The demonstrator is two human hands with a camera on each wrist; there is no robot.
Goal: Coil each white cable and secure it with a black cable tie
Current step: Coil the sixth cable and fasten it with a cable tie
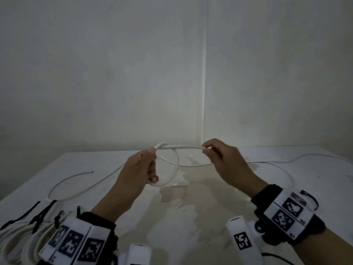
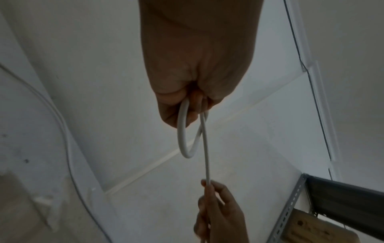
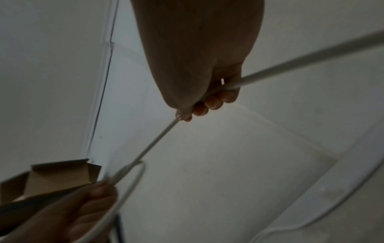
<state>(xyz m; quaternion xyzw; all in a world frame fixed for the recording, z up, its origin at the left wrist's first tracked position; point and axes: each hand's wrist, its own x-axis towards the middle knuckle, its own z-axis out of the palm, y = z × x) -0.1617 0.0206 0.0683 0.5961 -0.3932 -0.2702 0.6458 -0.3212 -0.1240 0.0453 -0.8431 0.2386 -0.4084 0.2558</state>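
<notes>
Coiled white cables [image 1: 17,240] with black cable ties [image 1: 41,215] lay nearest, just left of the left wrist, so some were already done. Farther on, the left hand [image 1: 139,169] was raised over the desk [image 1: 191,217]. Its grip was closed around a small loop of the white cable [image 1: 183,146]. Right of that loop, the right hand [image 1: 221,157] pinched the same cable between thumb and fingers, and the piece between the hands was pulled straight. Beyond the loop, the rest of the cable trailed loose across the desk toward the wall [image 1: 114,73]. I think the coiling had only just begun. Next, the right hand should bring more cable round to the loop, and the left hand should catch it without letting the loop spring open.
</notes>
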